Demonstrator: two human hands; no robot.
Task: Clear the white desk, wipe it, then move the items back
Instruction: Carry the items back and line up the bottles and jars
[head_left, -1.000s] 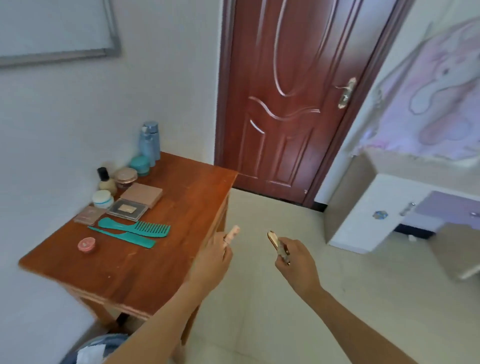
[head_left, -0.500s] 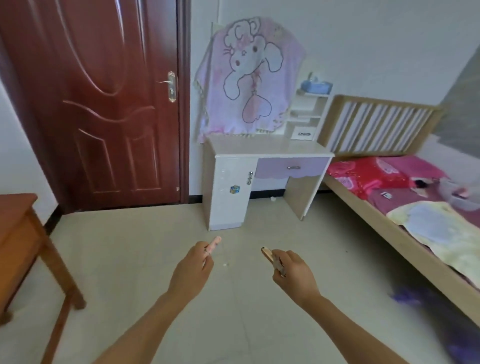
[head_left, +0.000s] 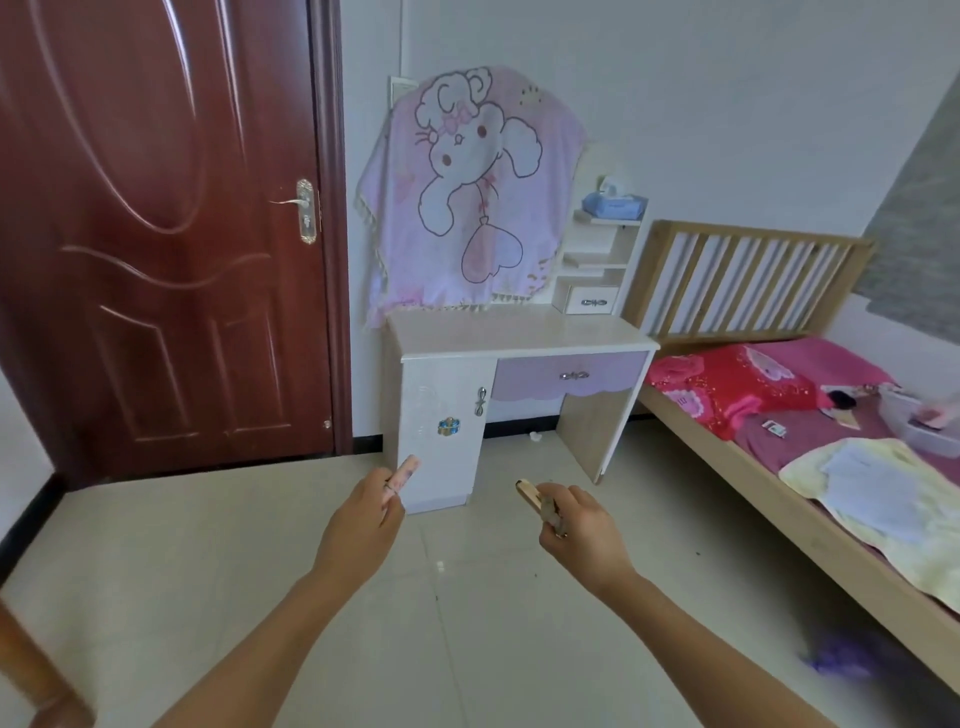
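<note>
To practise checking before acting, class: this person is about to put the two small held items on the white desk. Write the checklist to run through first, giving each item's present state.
1. Left hand grips the pink item: ok.
2. Right hand grips the tan item: ok.
3. White desk in view ahead: ok.
4. Bare desk top where both could go: ok.
5. Desk within reach: not ok, open floor lies between.
6. Desk wiped: cannot tell.

Glossy white desk (head_left: 519, 332), dark varnished wooden door (head_left: 171, 234).
</note>
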